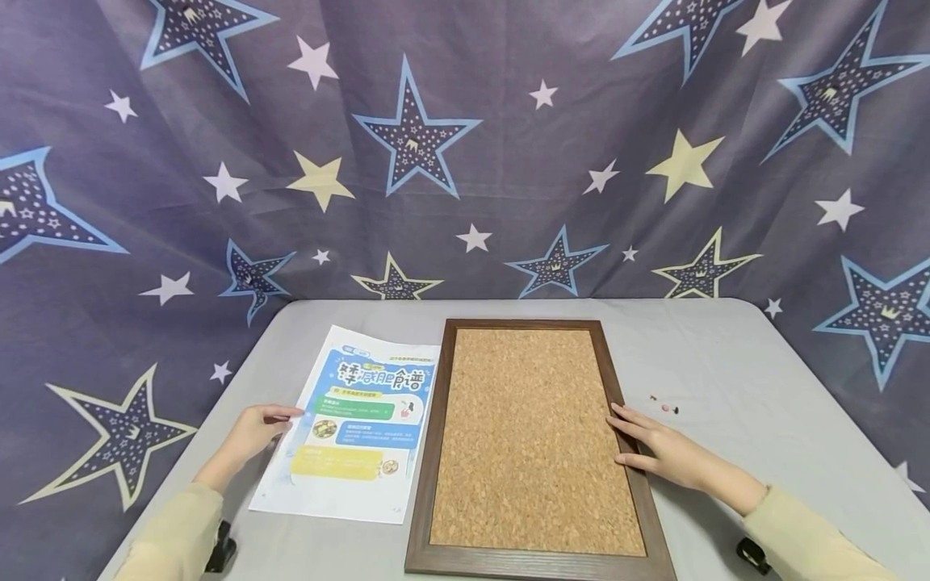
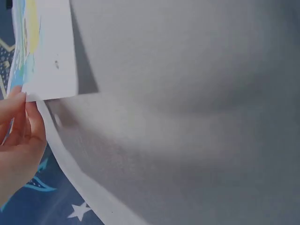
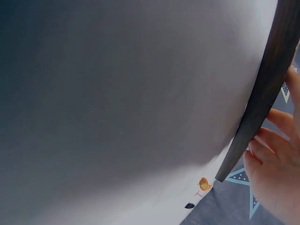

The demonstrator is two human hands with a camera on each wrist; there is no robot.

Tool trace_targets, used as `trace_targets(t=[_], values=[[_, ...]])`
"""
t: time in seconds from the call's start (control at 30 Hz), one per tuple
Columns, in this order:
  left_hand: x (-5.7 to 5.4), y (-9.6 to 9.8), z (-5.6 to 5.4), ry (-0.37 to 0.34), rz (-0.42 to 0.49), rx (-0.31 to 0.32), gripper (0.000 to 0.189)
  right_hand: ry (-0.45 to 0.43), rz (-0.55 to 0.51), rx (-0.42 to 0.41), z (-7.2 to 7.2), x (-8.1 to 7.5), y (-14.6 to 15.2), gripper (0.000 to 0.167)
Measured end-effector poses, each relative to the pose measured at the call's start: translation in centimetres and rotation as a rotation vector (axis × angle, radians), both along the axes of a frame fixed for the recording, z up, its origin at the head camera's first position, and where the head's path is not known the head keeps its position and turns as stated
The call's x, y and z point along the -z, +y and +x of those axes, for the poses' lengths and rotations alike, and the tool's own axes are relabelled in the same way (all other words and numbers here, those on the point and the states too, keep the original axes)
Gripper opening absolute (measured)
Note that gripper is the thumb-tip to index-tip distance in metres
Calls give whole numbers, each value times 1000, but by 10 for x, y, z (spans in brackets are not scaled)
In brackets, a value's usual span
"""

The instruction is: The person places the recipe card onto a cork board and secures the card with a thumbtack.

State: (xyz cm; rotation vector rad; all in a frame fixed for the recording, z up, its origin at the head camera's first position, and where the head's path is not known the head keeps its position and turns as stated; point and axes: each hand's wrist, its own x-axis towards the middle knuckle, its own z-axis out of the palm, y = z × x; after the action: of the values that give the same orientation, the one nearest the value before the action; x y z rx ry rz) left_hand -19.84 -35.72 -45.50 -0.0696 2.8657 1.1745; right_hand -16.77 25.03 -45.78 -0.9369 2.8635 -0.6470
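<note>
Between thumb and fingers, my left hand (image 1: 253, 436) pinches the left edge of a printed paper sheet (image 1: 349, 496). The sheet has blue, green and yellow blocks and large Chinese lettering. A corkboard (image 1: 538, 444) in a dark brown wooden frame lies just right of the paper. On the frame's right side rests my right hand (image 1: 672, 452), its fingers fairly straight and fingertips over the inner edge. The right wrist view shows those fingers along the dark frame edge (image 3: 255, 103). Several tiny pin-like pieces (image 1: 664, 408) lie right of the board, beyond the right hand.
A light grey cloth covers the table (image 1: 756, 379). Behind and at both sides hangs a dark curtain (image 1: 501, 218) with a star pattern. Black wrist devices show beneath the left sleeve (image 1: 178, 524) and the right sleeve (image 1: 806, 532).
</note>
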Motion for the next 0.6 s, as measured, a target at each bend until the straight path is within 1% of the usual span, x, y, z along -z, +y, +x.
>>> trace_targets(t=[0.23,0.43,0.6], values=[[-1,-11,1,-91,149,-23,33,-17,-11,-2,0,1,0,61],[-1,-23,-1,-146,277,-48,40,-16,-21,-3,0,1,0,61],[-1,-28,-1,-208,384,-70,39,-22,-17,-4,0,1,0,62]])
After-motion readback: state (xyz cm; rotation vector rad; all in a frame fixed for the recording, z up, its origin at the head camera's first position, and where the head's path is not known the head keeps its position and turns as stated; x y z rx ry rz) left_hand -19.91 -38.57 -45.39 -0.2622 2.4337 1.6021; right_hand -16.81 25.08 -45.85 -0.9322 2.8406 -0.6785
